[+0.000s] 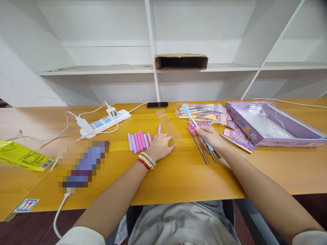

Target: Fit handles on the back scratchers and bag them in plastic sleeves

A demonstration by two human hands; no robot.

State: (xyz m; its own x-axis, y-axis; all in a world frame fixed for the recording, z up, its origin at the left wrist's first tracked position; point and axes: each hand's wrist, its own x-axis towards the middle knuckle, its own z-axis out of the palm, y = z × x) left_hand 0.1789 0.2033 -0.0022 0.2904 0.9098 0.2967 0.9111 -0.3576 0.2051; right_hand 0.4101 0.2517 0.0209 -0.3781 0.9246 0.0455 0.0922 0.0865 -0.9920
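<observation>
My right hand (208,136) is closed round a back scratcher with a light blue claw head (185,109) and a metal rod, its head raised toward the upper left. Under and beside that hand lie several scratchers with pink heads (191,129) and metal rods. My left hand (160,146) rests on the table with its fingers spread, beside a row of pink and purple tubes (138,141). One purple tube (159,129) stands apart at its fingertips. A clear narrow bag (168,125) lies flat between the hands.
Bagged scratchers (204,114) lie behind my right hand, near a purple open box (260,139) and purple cards (237,136). A power strip (109,122), a pixelated device (87,165) and a yellow packet (22,156) are at left. A black phone (157,105) lies at the back.
</observation>
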